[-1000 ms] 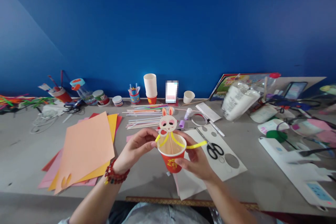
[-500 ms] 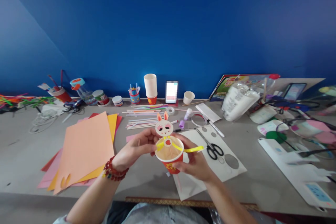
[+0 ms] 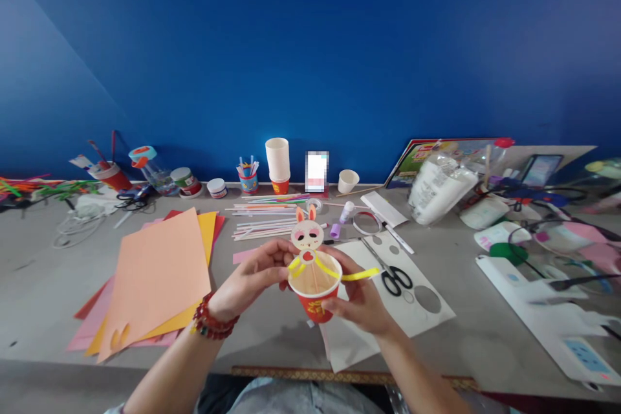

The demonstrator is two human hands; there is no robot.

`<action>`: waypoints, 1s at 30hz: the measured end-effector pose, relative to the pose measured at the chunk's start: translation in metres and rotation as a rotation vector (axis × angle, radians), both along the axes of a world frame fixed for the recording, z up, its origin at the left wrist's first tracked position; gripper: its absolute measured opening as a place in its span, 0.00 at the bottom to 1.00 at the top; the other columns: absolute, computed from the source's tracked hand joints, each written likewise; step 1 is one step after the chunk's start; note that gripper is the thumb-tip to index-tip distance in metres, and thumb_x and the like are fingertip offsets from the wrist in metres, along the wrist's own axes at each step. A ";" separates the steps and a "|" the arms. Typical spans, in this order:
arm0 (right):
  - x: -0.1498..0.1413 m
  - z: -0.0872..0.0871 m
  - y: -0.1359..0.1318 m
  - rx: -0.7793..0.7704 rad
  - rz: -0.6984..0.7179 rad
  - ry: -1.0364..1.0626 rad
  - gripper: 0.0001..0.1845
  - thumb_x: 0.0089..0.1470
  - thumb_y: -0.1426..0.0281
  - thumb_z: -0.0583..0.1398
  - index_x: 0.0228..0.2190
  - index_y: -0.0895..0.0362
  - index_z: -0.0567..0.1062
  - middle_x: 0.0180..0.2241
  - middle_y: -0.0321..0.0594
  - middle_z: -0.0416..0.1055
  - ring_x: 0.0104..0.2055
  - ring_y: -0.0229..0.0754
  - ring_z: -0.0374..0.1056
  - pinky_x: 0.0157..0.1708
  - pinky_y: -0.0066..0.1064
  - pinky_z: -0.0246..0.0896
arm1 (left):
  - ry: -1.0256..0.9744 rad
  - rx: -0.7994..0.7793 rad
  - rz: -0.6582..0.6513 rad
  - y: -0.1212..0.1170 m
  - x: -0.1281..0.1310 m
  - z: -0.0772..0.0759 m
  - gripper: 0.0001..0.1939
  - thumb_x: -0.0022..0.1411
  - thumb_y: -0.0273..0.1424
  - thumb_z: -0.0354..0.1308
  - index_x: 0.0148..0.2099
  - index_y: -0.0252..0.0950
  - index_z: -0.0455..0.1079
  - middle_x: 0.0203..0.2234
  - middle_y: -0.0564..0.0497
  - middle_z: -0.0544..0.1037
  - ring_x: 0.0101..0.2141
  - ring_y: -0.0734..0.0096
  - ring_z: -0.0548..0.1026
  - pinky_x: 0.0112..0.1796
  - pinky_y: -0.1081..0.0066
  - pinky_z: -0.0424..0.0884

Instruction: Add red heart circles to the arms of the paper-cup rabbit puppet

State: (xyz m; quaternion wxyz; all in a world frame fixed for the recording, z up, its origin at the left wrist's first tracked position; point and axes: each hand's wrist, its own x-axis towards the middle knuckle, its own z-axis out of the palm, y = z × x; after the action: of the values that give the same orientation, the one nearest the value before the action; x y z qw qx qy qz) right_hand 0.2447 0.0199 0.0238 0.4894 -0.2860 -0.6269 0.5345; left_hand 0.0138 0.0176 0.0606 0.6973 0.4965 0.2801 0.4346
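Observation:
My right hand [image 3: 359,301] is wrapped round a red paper cup [image 3: 317,307] with a white rim, held above the table. A paper rabbit head [image 3: 307,235] with pink-orange ears stands up behind the rim. Under it sits a small white disc with a red heart [image 3: 308,257], and a thin stick runs down from it into the cup. Yellow strips [image 3: 361,274] spread from the disc to both sides, the right one reaching past the rim. At the left rim, my left hand [image 3: 264,268] pinches the end of the left yellow strip between thumb and fingers.
Scissors [image 3: 396,279] lie on cut white paper [image 3: 422,317] to the right. Coloured sheets [image 3: 160,265] are stacked at left. Thin sticks [image 3: 266,210], stacked cups [image 3: 277,158] and a purple glue-stick cap [image 3: 335,230] are behind. A power strip [image 3: 524,297] is at far right.
The rabbit head and heart disc have shifted slightly, the head to the right and the disc lower toward the cup's rim. Both hands keep their grips, with the cup moved slightly right.

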 end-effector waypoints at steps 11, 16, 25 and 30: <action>-0.003 -0.003 0.003 0.043 0.026 0.000 0.38 0.44 0.63 0.73 0.57 0.48 0.71 0.56 0.47 0.72 0.58 0.58 0.67 0.57 0.48 0.63 | 0.032 -0.004 0.067 -0.002 0.003 -0.004 0.17 0.59 0.33 0.64 0.51 0.36 0.75 0.34 0.46 0.74 0.32 0.70 0.69 0.30 0.75 0.64; -0.001 -0.005 0.004 0.051 0.010 -0.045 0.38 0.44 0.59 0.73 0.57 0.50 0.71 0.55 0.49 0.72 0.58 0.58 0.67 0.57 0.49 0.63 | 0.026 -0.020 0.071 -0.002 0.004 -0.006 0.17 0.59 0.33 0.64 0.51 0.35 0.74 0.33 0.47 0.73 0.31 0.72 0.68 0.30 0.75 0.63; -0.003 -0.008 0.005 0.053 0.045 0.008 0.40 0.45 0.60 0.73 0.58 0.49 0.70 0.56 0.48 0.71 0.58 0.57 0.67 0.57 0.47 0.63 | 0.054 -0.005 0.077 -0.001 0.003 -0.011 0.17 0.60 0.33 0.64 0.51 0.34 0.72 0.33 0.49 0.72 0.31 0.74 0.67 0.31 0.76 0.62; -0.004 -0.015 0.006 0.009 0.012 0.020 0.39 0.45 0.58 0.72 0.57 0.50 0.70 0.58 0.49 0.69 0.60 0.57 0.65 0.58 0.47 0.62 | 0.027 0.018 0.114 -0.004 0.005 -0.015 0.16 0.64 0.34 0.61 0.53 0.36 0.72 0.37 0.48 0.75 0.34 0.73 0.69 0.33 0.76 0.65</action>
State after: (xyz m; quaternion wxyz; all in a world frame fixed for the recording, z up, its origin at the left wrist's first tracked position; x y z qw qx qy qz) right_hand 0.2409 0.0256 0.0085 0.4936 -0.2746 -0.6263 0.5373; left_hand 0.0188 0.0136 0.0456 0.6628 0.4919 0.3135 0.4694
